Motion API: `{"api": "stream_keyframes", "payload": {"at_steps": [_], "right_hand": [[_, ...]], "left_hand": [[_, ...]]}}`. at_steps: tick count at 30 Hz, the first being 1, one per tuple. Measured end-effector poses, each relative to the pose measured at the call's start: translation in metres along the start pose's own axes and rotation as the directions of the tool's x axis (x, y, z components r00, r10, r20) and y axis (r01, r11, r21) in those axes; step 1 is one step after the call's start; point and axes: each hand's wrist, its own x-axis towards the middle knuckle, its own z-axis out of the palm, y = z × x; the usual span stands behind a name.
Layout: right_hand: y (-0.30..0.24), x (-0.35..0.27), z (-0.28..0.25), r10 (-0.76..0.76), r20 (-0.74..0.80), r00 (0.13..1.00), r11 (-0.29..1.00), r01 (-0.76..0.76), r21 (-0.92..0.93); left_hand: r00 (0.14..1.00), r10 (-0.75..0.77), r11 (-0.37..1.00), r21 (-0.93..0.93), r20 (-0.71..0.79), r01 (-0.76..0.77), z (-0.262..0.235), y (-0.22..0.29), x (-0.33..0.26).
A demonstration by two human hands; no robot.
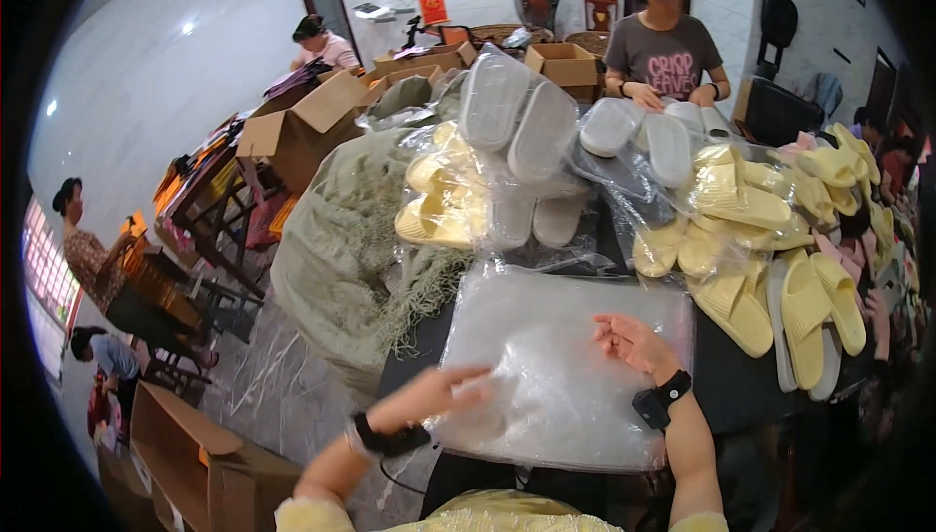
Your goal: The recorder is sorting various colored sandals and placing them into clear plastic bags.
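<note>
A stack of clear plastic bags (556, 337) lies on the black table in front of me. Over its left part is my left hand (439, 395), fingers stretched out and a little blurred, holding nothing. My right hand (629, 344) hovers over the right part of the stack, palm turned up and fingers loosely curled and apart, also with nothing in it. Beyond the stack, bagged grey slippers (541, 132) and bagged yellow slippers (444, 205) are heaped. More yellow slippers (804, 313) lie to the right of the bags, some of them loose.
A large pale green woven sack (341, 230) bulges left of the table (741, 410). Cardboard boxes (210, 473) stand at lower left and farther back (302, 132). Across the table a person (668, 54) handles slippers; other people work at the left and right.
</note>
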Motion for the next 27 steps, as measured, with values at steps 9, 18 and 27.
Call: {"api": "stream_keyframes", "payload": {"at_steps": [9,18,27], "right_hand": [[-0.001,0.008,0.006,-0.014,0.116,0.993,1.0,0.015,-0.013],[0.002,-0.003,-0.003,0.015,0.033,0.999,1.0,-0.016,0.013],[0.005,0.001,-0.01,0.005,0.034,0.999,0.999,-0.007,0.046]], "left_hand": [[0.846,-0.345,0.45,-0.863,-0.407,-0.231,-0.23,-0.2,0.184],[0.636,-0.556,0.379,-0.844,-0.536,-0.38,-0.175,-0.158,0.235],[0.654,-0.397,0.408,-0.762,-0.644,-0.503,-0.205,-0.081,0.192]]}}
